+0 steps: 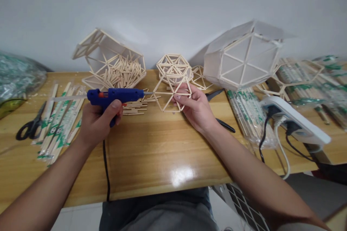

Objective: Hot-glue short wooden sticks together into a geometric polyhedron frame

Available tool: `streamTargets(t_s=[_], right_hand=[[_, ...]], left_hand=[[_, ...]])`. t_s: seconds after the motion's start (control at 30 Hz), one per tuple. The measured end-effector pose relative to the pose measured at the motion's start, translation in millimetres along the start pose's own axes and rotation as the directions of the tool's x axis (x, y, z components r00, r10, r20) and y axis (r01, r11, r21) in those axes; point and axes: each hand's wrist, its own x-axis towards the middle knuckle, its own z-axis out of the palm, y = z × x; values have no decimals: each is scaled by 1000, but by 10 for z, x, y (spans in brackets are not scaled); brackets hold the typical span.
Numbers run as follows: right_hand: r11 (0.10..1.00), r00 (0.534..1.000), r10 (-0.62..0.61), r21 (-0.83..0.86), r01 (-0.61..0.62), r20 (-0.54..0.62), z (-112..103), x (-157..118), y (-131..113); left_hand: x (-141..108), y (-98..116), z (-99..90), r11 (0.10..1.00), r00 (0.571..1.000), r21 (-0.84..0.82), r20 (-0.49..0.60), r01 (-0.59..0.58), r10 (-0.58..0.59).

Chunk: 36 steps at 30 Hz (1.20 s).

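My left hand (101, 117) is wrapped round the handle of a blue glue gun (116, 95), a clear glue stick (69, 97) poking out of its back. The nozzle points right and meets, or nearly meets, the left corner of a stick frame (163, 94). That frame is a spoked polygon of thin wooden sticks, pinched at its middle between the thumb and fingers of my right hand (193, 104). Loose short sticks (134, 108) lie on the table behind the gun. Black-handled pliers (226, 125) are partly hidden by my right hand.
Behind stand a stick basket (141, 68) full of cut sticks, a small stick ball (173, 61) and a large paper-covered polyhedron (241, 57). Scissors (31, 126) and wrapped chopsticks (59, 122) lie left; more chopsticks (249, 115) and a power strip (300, 122) right. The gun's cord (106, 169) hangs over the edge.
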Motion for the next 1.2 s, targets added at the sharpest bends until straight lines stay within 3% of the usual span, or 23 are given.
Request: streamTargets(t_s=[0.17, 0.5, 1.03, 1.2], right_hand=[[1000, 1000, 6, -8, -6, -4, -10, 1, 4], [1000, 1000, 12, 29, -11, -12, 2, 4, 1], [1000, 1000, 16, 22, -16, -20, -21, 16, 13], [1000, 999, 11, 28, -10, -33, -23, 15, 12]], left_hand=[[-56, 3, 51, 1000, 999, -18, -44, -17, 16], [51, -65, -58, 999, 997, 9, 60, -45, 44], [38, -89, -108, 997, 994, 72, 105, 17, -24], [-46, -2, -76, 996, 979, 32, 187, 82, -87]])
